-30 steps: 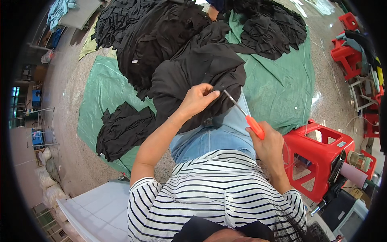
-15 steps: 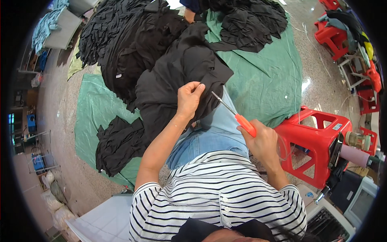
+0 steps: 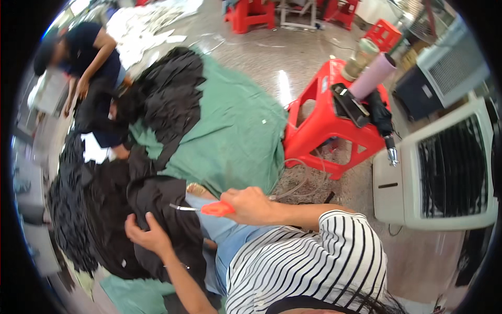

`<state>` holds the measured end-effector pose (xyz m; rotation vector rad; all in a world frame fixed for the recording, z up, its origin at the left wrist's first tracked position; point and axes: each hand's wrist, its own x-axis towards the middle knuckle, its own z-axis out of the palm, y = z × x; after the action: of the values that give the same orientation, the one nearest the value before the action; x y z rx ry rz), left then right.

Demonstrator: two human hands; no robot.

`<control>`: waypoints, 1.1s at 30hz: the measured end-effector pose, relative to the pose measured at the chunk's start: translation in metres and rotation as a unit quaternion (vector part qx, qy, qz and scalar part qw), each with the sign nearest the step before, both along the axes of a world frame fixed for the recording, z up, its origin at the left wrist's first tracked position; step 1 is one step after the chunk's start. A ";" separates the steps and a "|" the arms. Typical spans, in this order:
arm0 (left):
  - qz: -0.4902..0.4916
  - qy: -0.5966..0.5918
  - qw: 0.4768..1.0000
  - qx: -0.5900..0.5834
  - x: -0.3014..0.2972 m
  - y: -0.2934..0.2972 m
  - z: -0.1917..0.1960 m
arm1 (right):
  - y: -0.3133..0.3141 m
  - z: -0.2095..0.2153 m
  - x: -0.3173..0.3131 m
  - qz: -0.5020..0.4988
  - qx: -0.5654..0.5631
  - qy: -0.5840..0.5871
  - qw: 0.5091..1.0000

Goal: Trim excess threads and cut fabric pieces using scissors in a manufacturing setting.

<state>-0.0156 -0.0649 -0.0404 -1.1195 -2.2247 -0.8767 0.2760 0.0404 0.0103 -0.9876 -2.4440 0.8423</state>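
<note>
My right hand [image 3: 249, 206] is closed round the handle of an orange-handled tool [image 3: 217, 209] with a thin metal shaft. The shaft points left, over the black cloth [image 3: 168, 196] draped across my lap. My left hand [image 3: 149, 235] is over the same cloth, thumb and fingers apart, with nothing gripped. Whether its fingertips touch the fabric I cannot tell. Light blue jeans [image 3: 209, 214] show between the cloth and my striped shirt.
A red stool [image 3: 319, 125] at the right bears a jar, a pink bottle [image 3: 372, 76], a phone and a black umbrella. Clear tubing [image 3: 299, 188] loops beside it. Black garments [image 3: 172, 99] heap on the green sheet [image 3: 235, 131]. Two people [image 3: 94, 52] bend at the far left.
My view has swung right. My left hand has let go of the cloth edge and spread its fingers. The orange-handled tool stays in my right hand, its shaft now nearly level.
</note>
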 end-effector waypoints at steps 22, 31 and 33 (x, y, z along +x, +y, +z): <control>0.029 -0.291 0.956 0.005 -0.080 0.061 -0.024 | 0.025 -0.003 0.030 -0.110 0.038 0.024 0.993; -0.052 -0.070 0.934 -0.345 0.047 0.092 0.023 | 0.047 0.004 0.020 -0.124 0.015 0.014 0.992; -0.045 -0.078 0.927 -0.364 0.042 0.105 0.000 | 0.045 0.000 0.020 -0.090 0.018 0.008 0.996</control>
<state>0.0268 0.0399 -0.0406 -1.5137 -2.7436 -0.1402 0.2958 0.0856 0.0107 -1.1635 -2.3066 0.7398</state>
